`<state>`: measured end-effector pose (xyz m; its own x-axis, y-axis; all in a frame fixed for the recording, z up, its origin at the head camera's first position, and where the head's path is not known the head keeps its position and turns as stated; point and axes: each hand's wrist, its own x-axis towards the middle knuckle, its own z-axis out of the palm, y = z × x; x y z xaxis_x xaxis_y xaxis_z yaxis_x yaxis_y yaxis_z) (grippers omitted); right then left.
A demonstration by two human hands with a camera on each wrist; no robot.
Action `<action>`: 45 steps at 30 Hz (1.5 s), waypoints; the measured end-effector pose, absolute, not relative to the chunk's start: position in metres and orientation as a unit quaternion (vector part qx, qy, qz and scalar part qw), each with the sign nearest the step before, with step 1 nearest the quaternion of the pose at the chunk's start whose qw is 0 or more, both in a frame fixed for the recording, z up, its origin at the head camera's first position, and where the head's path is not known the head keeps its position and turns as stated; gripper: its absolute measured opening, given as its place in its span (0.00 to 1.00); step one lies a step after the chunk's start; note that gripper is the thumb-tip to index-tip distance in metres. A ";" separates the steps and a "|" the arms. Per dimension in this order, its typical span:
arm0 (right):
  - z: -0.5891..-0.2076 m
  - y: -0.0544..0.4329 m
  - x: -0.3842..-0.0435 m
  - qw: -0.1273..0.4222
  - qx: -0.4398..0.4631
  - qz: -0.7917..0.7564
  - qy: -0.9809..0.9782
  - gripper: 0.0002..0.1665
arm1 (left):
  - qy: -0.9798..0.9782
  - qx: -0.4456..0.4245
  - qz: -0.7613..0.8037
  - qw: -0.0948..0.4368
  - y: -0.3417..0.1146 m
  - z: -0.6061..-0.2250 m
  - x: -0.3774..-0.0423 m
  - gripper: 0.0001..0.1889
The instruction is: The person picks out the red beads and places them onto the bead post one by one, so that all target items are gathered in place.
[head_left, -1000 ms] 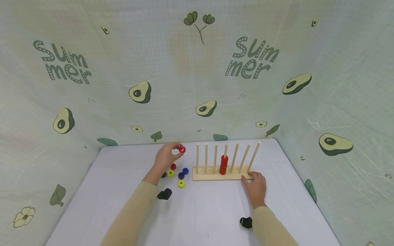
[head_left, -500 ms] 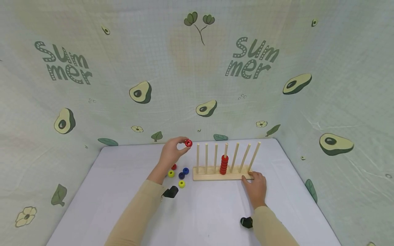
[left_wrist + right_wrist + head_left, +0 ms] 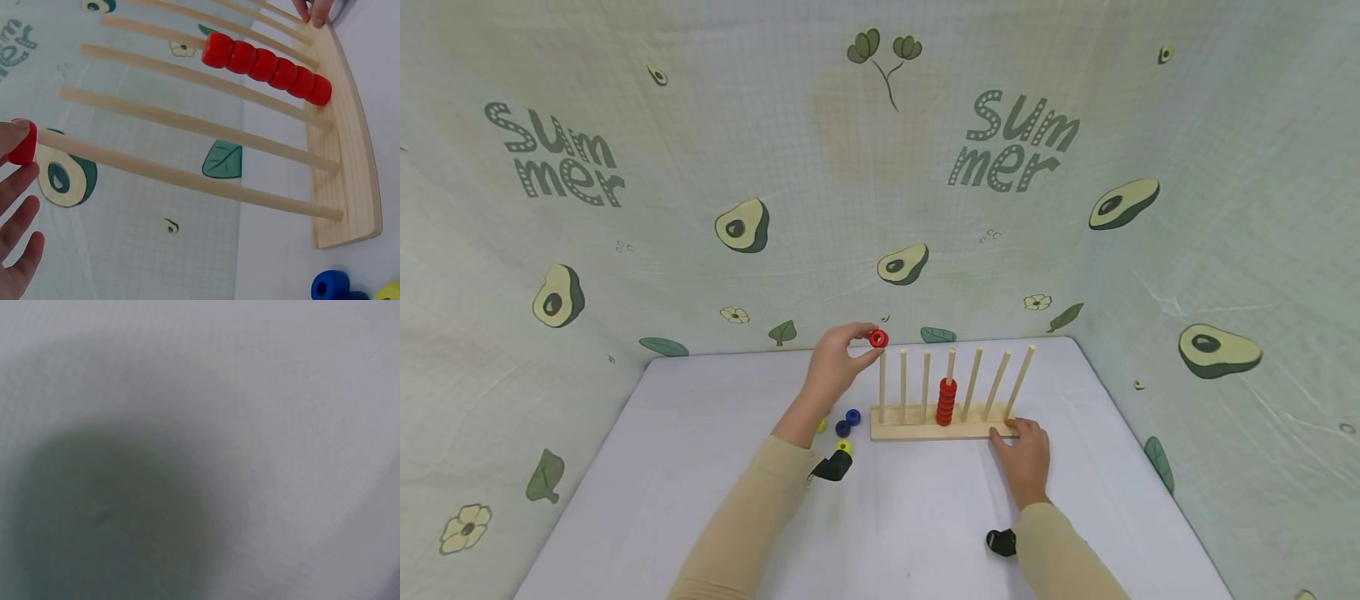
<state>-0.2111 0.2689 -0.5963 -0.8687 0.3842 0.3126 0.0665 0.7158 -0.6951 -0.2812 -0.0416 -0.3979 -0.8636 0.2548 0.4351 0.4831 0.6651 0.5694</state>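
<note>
My left hand (image 3: 835,365) pinches a red bead (image 3: 878,338) between thumb and fingertips, its hole facing the head camera. The bead is right at the top of the leftmost peg (image 3: 181,177) of a wooden peg stand (image 3: 910,432). In the left wrist view, the bead (image 3: 24,142) overlaps that peg's tip. Several red beads (image 3: 946,403) are stacked on the middle peg; the other pegs are bare. My right hand (image 3: 1024,462) grips the stand's right end, thumb along the front edge and fingers over the top.
Left of the stand, two blue beads (image 3: 847,422) and a yellow bead (image 3: 844,447) lie on the white table (image 3: 925,517). Another yellow bead (image 3: 822,425) is partly hidden by the left arm. A printed cloth (image 3: 820,167) rises behind. The right wrist view is a blur of tabletop.
My left hand has lifted the red bead and moved it right, from over the loose beads to the leftmost peg's tip. The right hand and stand have stayed put.
</note>
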 end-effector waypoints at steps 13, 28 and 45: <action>-0.596 0.269 -0.212 0.223 -0.127 0.356 -0.899 0.23 | -0.885 -0.243 -0.360 0.167 -0.013 -0.390 -0.281 0.20; -0.596 0.268 -0.211 0.212 -0.132 0.357 -0.900 0.24 | -0.882 -0.277 -0.351 0.147 0.012 -0.384 -0.279 0.21; -0.600 0.270 -0.214 0.216 -0.128 0.350 -0.902 0.23 | -0.883 -0.293 -0.346 0.124 0.031 -0.386 -0.281 0.20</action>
<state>-0.2142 0.2703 -0.6000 -0.8734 0.3832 0.3006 0.0798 0.7214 -0.6879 -0.2808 0.0310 -0.3861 -0.7979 0.4312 0.4213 0.6026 0.5886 0.5389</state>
